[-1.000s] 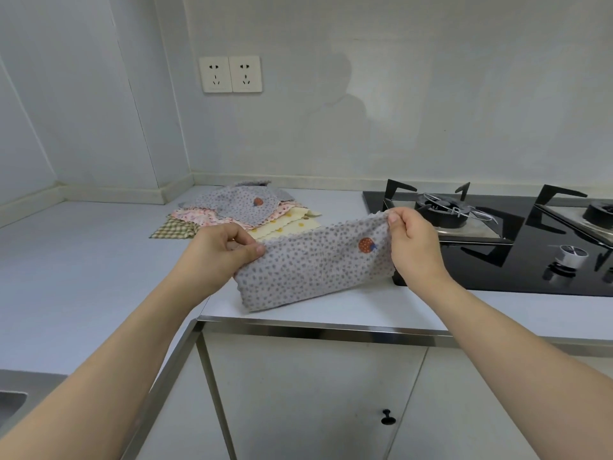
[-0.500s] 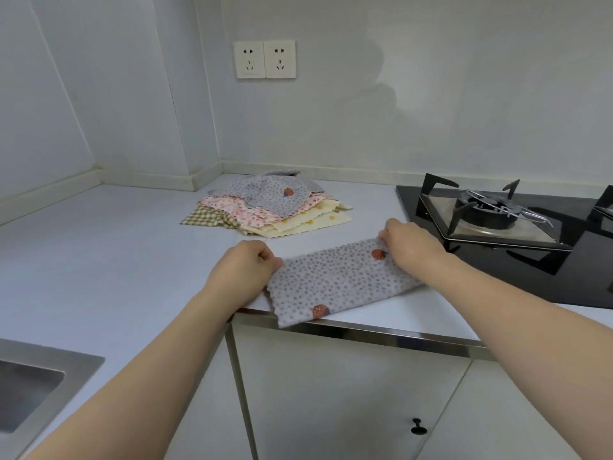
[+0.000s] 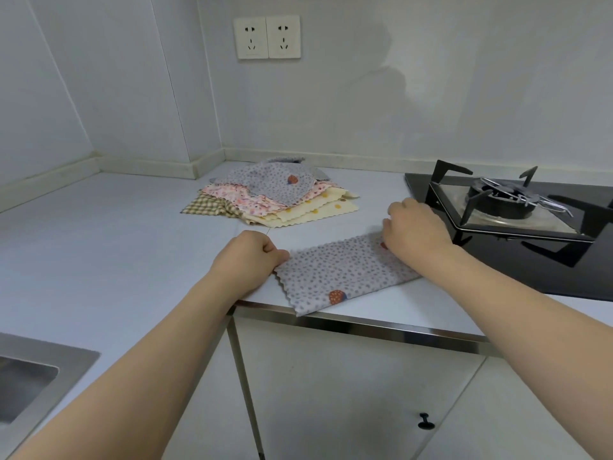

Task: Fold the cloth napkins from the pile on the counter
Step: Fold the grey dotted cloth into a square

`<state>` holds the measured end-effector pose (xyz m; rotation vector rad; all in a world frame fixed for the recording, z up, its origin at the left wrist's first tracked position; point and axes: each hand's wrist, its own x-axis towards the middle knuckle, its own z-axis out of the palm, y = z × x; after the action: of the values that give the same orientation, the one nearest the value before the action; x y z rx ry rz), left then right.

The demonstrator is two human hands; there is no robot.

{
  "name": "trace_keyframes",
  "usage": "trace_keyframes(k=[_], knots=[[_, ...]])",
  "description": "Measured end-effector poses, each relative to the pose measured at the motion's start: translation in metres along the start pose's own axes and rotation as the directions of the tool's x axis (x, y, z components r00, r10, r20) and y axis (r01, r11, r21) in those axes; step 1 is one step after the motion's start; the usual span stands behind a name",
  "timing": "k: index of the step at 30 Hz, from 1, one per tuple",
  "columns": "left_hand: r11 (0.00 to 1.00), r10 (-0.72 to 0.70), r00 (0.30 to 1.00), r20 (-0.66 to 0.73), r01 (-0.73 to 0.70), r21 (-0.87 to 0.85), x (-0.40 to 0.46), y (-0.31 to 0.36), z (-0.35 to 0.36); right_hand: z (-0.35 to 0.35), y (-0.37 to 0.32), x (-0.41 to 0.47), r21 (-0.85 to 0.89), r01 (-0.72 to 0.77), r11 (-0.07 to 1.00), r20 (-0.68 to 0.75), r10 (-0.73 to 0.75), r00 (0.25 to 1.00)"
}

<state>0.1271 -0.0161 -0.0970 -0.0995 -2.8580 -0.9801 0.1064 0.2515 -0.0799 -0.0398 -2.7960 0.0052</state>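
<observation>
A grey dotted napkin [image 3: 338, 272], folded into a long strip, lies flat on the white counter [image 3: 99, 247] at its front edge. My left hand [image 3: 247, 257] pinches the strip's left end. My right hand [image 3: 414, 229] rests on its right end with fingers curled over the far corner. Behind it sits the pile of napkins [image 3: 275, 195]: a grey dotted one on top, then pink floral, yellow dotted and green checked ones.
A black gas hob [image 3: 517, 224] with a burner grate stands right beside my right hand. A steel sink [image 3: 36, 376] is at the lower left. Two wall sockets [image 3: 267, 36] hang above the pile. White cabinet doors lie below the counter.
The napkin strip was held up in the air between both hands; it now lies flat on the counter, and both hands came down with it, still at its ends.
</observation>
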Motion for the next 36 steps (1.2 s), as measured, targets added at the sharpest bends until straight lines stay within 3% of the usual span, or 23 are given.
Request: trace_keyframes(k=[1, 3, 6, 9, 19, 22, 24, 27, 30, 36], knots=[[1.000, -0.004, 1.000, 0.006, 0.004, 0.000, 0.000, 0.000, 0.000, -0.003, -0.010, -0.008, 0.007, 0.035, 0.999, -0.016, -0.035, 0.999], [1.000, -0.004, 1.000, 0.008, 0.004, 0.002, 0.000, 0.001, -0.001, -0.003, -0.029, -0.026, 0.033, 0.081, 0.996, 0.097, -0.084, 0.992], [0.999, 0.011, 1.000, -0.001, -0.011, 0.042, -0.001, 0.001, -0.002, 0.009, -0.037, -0.044, 0.078, 0.046, 0.996, 0.321, -0.069, 0.945], [0.991, 0.047, 0.999, 0.002, -0.047, 0.126, -0.004, 0.002, -0.002, 0.016, -0.023, -0.043, 0.114, 0.019, 0.993, 0.404, -0.064, 0.913], [0.974, 0.053, 0.999, 0.009, -0.053, 0.219, -0.007, 0.008, -0.005, 0.027, 0.017, -0.030, 0.133, 0.098, 0.986, 0.402, -0.144, 0.904], [0.937, 0.109, 0.988, -0.113, -0.064, 0.342, -0.014, 0.022, -0.006, 0.027, 0.014, -0.032, 0.124, 0.091, 0.988, 0.402, -0.134, 0.906], [0.963, 0.176, 0.971, -0.164, -0.135, 0.232, -0.018, 0.049, 0.004, 0.024, 0.014, -0.032, 0.126, 0.092, 0.988, 0.405, -0.136, 0.904], [0.976, 0.199, 0.980, 0.012, -0.199, 0.093, -0.021, 0.095, 0.042, 0.021, 0.014, -0.032, 0.153, 0.079, 0.985, 0.417, -0.137, 0.899], [0.951, 0.178, 0.972, 0.151, -0.210, 0.225, -0.018, 0.097, 0.078, 0.018, 0.014, -0.033, 0.158, 0.067, 0.985, 0.419, -0.129, 0.899], [0.902, 0.073, 0.962, 0.264, -0.177, 0.394, -0.021, 0.074, 0.079, 0.020, 0.014, -0.032, 0.177, 0.046, 0.983, 0.422, -0.118, 0.899]])
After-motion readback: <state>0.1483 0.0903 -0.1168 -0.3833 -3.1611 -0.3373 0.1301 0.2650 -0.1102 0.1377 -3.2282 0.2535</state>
